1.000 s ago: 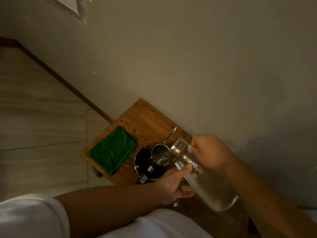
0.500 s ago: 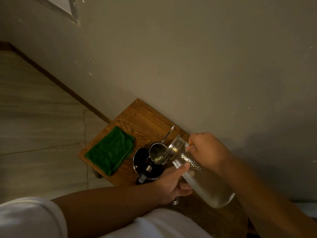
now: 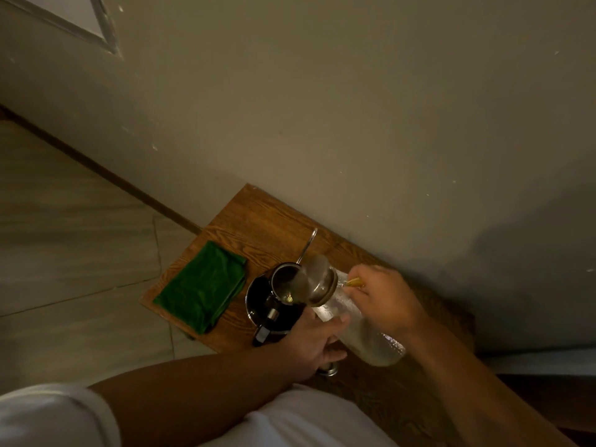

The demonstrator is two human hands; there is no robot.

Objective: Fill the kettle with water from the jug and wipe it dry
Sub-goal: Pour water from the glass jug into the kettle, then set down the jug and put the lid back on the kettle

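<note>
A steel kettle (image 3: 261,298) with a black handle stands on the small wooden table (image 3: 254,217), and its top is open. A clear glass jug (image 3: 371,343) with a metal neck is tilted over it, mouth down at the kettle's opening. My right hand (image 3: 383,298) grips the jug's upper part near the neck. Lower down, my left hand (image 3: 314,345) sits beside the kettle's handle, cupping the jug from below with its thumb on the glass. A folded green cloth (image 3: 201,285) lies flat on the table, left of the kettle.
The table stands against a plain wall (image 3: 354,124), with tiled floor (image 3: 64,253) to its left. A small metal piece (image 3: 329,371) shows on the table under my left hand. A thin wire loop (image 3: 309,245) sticks up behind the kettle.
The jug has tipped further towards the kettle, its bottom end raised and its mouth closer over the opening. Both hands keep their hold. The cloth has not moved.
</note>
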